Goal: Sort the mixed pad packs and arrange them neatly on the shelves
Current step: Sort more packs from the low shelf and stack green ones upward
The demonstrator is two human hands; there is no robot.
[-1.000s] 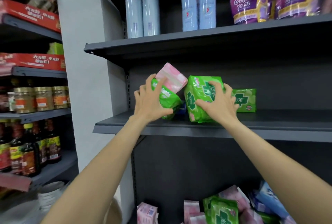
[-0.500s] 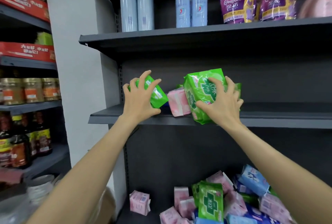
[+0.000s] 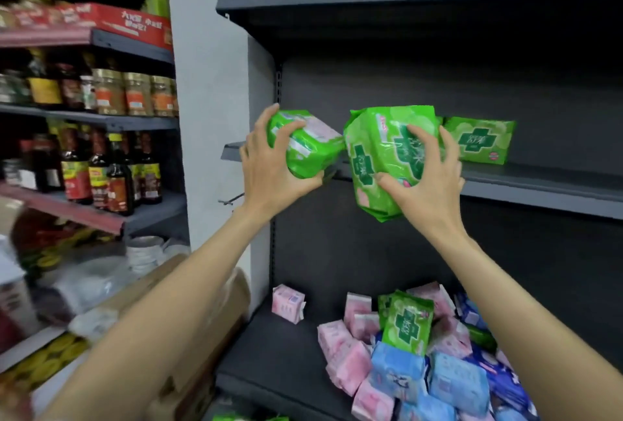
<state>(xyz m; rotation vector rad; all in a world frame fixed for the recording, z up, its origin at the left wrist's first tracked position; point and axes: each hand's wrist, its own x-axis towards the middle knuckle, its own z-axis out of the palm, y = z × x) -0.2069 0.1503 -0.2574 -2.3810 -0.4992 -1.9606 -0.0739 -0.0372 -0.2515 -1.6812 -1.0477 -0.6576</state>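
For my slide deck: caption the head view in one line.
Left hand and right hand each grip a green pad pack at the middle shelf, above a mixed pile.

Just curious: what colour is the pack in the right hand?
Bright green pack with a darker green cross, seen in the head view.

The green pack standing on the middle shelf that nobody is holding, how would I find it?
Look at the dark middle shelf, right of both hands. One flat green pack stands there upright against the back wall, showing a dark green cross. Unlike the two green packs beside it, no fingers touch it.
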